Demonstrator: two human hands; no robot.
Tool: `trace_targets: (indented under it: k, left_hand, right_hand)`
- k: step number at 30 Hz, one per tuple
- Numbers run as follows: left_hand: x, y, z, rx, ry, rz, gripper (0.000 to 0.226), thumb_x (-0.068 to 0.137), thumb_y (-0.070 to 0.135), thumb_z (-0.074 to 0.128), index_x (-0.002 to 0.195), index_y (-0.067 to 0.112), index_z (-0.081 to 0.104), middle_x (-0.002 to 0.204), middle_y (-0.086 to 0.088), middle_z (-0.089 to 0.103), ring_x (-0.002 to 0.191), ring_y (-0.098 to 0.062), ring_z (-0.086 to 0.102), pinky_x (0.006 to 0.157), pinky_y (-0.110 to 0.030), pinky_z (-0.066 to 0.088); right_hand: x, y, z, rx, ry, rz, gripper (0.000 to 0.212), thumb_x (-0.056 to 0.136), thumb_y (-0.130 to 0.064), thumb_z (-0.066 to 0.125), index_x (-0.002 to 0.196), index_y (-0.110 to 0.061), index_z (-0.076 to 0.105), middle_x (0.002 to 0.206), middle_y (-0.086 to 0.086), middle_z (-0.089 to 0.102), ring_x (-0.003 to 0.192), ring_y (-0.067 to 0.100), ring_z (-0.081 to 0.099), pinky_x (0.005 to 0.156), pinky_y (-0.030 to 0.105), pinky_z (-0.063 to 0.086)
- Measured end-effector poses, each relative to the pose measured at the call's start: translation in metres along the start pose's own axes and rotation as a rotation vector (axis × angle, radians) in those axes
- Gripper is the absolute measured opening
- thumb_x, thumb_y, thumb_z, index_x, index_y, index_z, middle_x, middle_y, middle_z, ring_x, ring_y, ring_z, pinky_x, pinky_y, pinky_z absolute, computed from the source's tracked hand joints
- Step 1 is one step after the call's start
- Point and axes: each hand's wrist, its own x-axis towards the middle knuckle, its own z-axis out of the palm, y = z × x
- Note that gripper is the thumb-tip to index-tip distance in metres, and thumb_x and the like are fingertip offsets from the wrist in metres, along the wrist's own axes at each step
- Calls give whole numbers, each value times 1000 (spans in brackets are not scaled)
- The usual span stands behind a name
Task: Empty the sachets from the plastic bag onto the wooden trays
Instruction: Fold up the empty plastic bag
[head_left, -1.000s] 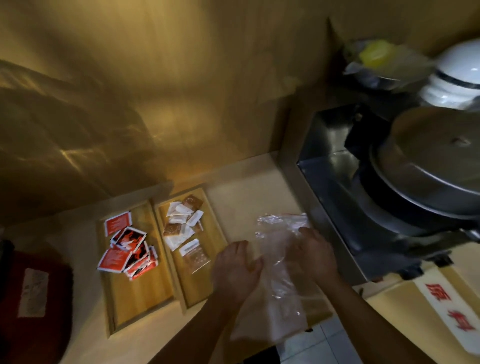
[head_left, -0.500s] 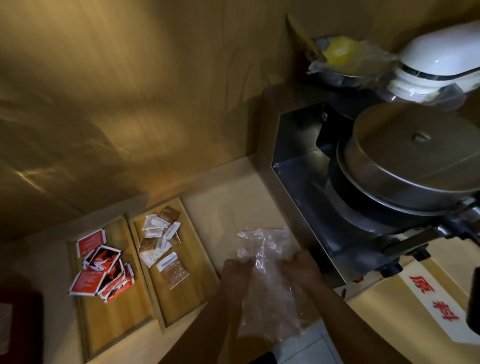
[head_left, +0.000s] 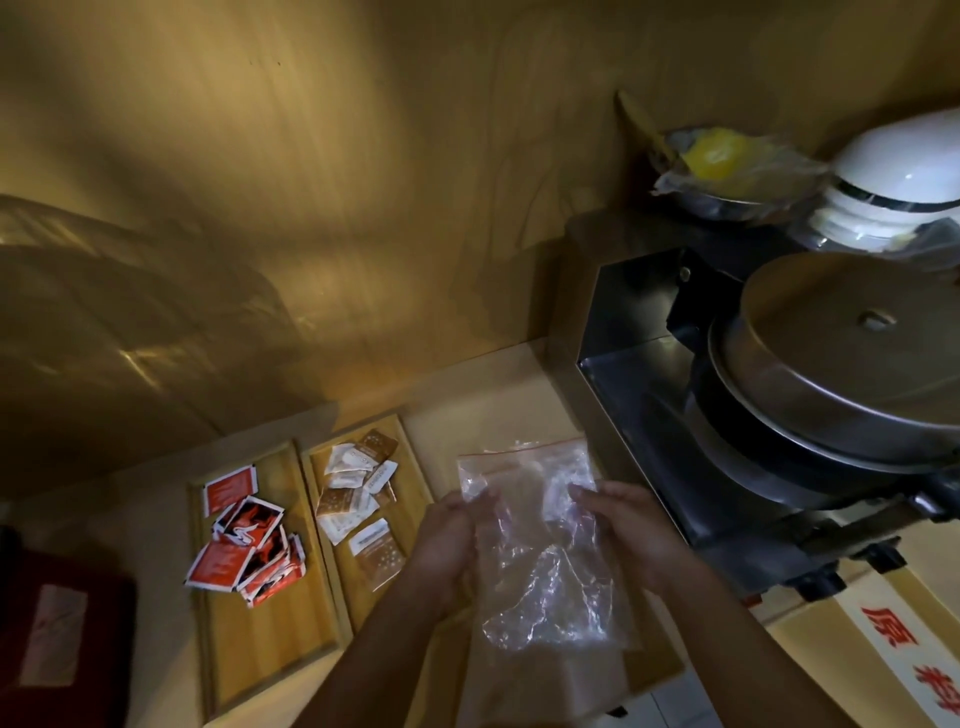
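A clear zip plastic bag (head_left: 540, 551) with a red seal strip is held flat over the counter, and I see no sachets inside it. My left hand (head_left: 447, 551) grips its left edge and my right hand (head_left: 623, 535) grips its right edge. Left of the bag lie two wooden trays side by side. The left tray (head_left: 260, 644) carries a heap of red and black sachets (head_left: 244, 545). The right tray (head_left: 415, 467) carries white and brown sachets (head_left: 358, 493).
A steel machine with a round metal lid (head_left: 831, 384) stands close on the right. Behind it sit a bowl with something yellow under film (head_left: 717, 161) and a white lidded pot (head_left: 904, 171). A dark red object (head_left: 57, 634) lies at the far left. The wooden wall rises behind the trays.
The bag has been spread flatter and lifted a little between both hands. The trays and sachets look unchanged; only the camera view shifted.
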Motion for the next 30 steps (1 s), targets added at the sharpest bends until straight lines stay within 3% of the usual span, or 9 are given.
trace_targets:
  k: [2,5,8,13,15,17,23,27,30]
  left_hand:
    - [1,6,-11,-28,19,57,16,85,25,64,82,10,69,64,-1,75,58,-15,70,48,-20,50]
    - [-4,17,-24,-144,13,131,8,82,10,65,87,6,70,71,-5,73,63,-17,69,52,-24,53]
    - [-11,26,-36,-202,-54,155,24,78,2,66,102,5,66,82,-7,73,71,-17,71,59,-27,57]
    - [-27,22,-55,-55,-192,22,32,85,18,63,113,1,61,113,-20,68,103,-35,66,95,-54,50]
    - [-28,16,-60,-31,-137,68,18,84,9,63,98,-1,66,101,-23,71,92,-36,69,84,-49,56]
    - [-31,15,-64,-64,-92,128,6,82,3,64,83,-2,68,81,-18,74,71,-25,72,61,-31,58]
    - [-37,18,-75,8,-42,203,8,84,9,64,78,6,68,57,-2,68,44,-11,60,39,-17,41]
    - [-40,17,-81,53,-100,175,10,83,16,67,74,16,70,62,-4,71,47,-15,60,37,-18,42]
    - [-41,15,-81,101,-106,169,9,81,10,67,74,15,69,70,-10,69,53,-18,62,41,-21,48]
  right_hand:
    - [0,-4,8,-92,17,-64,14,76,-14,72,75,-2,65,62,14,53,56,21,48,57,28,43]
    - [-3,-10,23,-69,-40,-126,13,73,-7,72,61,-9,70,68,7,68,68,19,59,70,30,48]
    - [-2,-16,35,-11,-88,-154,10,75,-2,68,67,-8,70,80,16,67,87,27,57,91,44,44]
    - [0,-17,51,109,-126,-176,5,66,-9,72,69,-5,71,68,15,63,61,22,56,64,27,50]
    - [0,-16,53,117,-209,-160,7,64,-14,73,67,-8,72,68,13,69,60,20,64,54,26,55]
    - [-1,-13,53,48,-278,-99,20,64,-18,75,79,-6,74,78,12,74,68,21,69,57,29,57]
    - [-6,-4,49,-152,-289,-25,9,73,-14,72,76,-6,74,69,11,72,53,16,63,50,25,54]
    - [-10,-7,46,-103,-279,-69,12,74,-17,71,80,-8,74,80,19,64,62,22,57,60,30,44]
    - [-12,-5,45,-100,-323,-45,33,68,-26,76,93,-5,72,94,26,65,81,31,54,70,35,42]
